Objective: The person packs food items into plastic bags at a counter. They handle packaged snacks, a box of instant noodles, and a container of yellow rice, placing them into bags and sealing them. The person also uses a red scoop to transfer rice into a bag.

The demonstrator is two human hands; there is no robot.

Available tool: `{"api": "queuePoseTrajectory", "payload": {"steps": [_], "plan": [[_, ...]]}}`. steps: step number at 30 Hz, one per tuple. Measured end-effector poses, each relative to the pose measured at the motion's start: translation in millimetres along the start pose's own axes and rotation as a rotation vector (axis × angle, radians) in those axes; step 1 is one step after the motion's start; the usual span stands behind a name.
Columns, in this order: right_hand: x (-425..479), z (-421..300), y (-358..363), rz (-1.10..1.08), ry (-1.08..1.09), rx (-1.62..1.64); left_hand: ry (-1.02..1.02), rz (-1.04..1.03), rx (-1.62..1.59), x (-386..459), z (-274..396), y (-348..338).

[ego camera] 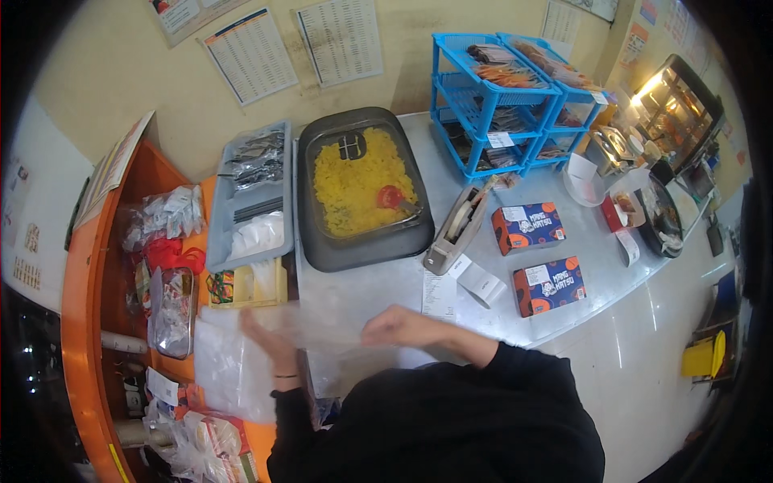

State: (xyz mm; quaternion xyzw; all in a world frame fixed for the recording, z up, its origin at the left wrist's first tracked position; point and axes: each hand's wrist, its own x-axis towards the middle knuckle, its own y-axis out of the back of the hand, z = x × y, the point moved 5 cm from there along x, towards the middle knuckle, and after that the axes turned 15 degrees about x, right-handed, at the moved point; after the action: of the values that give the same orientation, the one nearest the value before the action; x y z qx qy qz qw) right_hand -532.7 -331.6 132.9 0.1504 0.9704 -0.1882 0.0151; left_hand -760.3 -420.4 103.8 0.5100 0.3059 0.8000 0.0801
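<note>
A thin translucent plastic bag (329,323), blurred, stretches between my two hands over the front edge of the steel counter. Its right end is gripped in my right hand (401,326), whose fingers are curled in. My left hand (272,344) touches the bag's left side, fingers raised; blur hides whether it grips. Under and beside that hand lies a stack of clear plastic bags (226,368) on the orange surface. Long paper receipts (439,294) lie beyond my right hand, near a tape dispenser (456,232). Two printed cardboard boxes (526,228) sit farther right.
A covered tray of yellow rice (356,181) holds a red scoop (391,197). Left of it are a grey cutlery tray (220,241) and a yellow divided box (281,284). Blue tiered racks (483,115) stand at the back. A lit food warmer (676,115) is far right.
</note>
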Motion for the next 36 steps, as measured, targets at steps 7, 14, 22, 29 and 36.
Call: {"api": "queuePoseTrajectory", "payload": {"steps": [7, 14, 22, 29, 36], "plan": [[-2.5, -148.0, 5.7, 0.537, 0.778, -1.010, 0.160, -0.442, -0.593, -22.2, 105.9, -52.2], [56.5, 34.9, 37.5, 0.562, 0.103, -0.806, 0.623, -0.842, -0.798, -66.7, 70.3, -92.6], [57.5, 125.6, 111.0, 0.185, -0.551, -1.369, 0.623, -0.781, -0.233, -102.4, -45.3, -110.2], [241.1, -38.5, -13.2, -0.111, 0.117, -0.776, 0.588, -0.867, -0.424, -118.8, -44.8, -107.7], [440.9, 103.1, 97.3, 0.197, 0.151, -1.204, 0.613, -0.937, -0.699, -83.2, -17.3, -87.8]]}}
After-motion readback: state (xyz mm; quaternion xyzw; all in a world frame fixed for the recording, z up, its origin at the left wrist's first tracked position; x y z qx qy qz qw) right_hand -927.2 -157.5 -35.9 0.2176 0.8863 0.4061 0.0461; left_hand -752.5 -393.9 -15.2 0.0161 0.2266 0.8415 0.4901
